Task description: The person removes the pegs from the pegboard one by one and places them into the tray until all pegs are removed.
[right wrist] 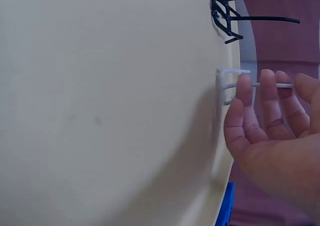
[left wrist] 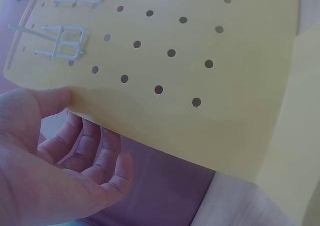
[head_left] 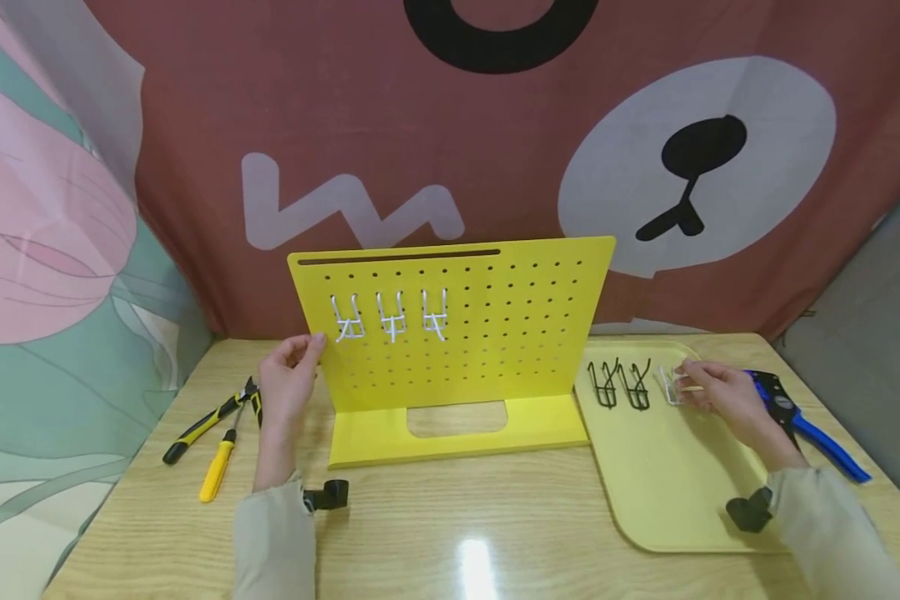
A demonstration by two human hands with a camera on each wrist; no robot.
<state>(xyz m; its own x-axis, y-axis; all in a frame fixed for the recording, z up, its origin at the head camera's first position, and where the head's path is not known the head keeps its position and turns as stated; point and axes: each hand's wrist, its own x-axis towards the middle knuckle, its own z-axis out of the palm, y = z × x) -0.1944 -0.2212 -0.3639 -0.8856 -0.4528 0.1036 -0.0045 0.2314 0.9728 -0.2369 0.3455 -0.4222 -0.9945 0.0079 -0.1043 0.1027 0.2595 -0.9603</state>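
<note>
A yellow pegboard [head_left: 457, 379] stands upright on its base, with three white wire hooks [head_left: 392, 323] hung in a row at its upper left. My left hand [head_left: 287, 383] grips the board's left edge, thumb at the front and fingers behind, as the left wrist view shows. Over the back of the pale yellow tray [head_left: 660, 492], my right hand [head_left: 723, 398] pinches the prong of another white wire hook [right wrist: 223, 88]. That hook is partly hidden by the fingers. To its left in the tray lie two black wire hooks [head_left: 635, 387].
Left of the board are yellow-and-black pliers [head_left: 206, 423] and a yellow-handled screwdriver [head_left: 217, 471] on the wooden table [head_left: 420, 533]. A blue-and-black hand tool [head_left: 825, 442] lies at the tray's right. A printed cloth [head_left: 345, 125] hangs behind the board.
</note>
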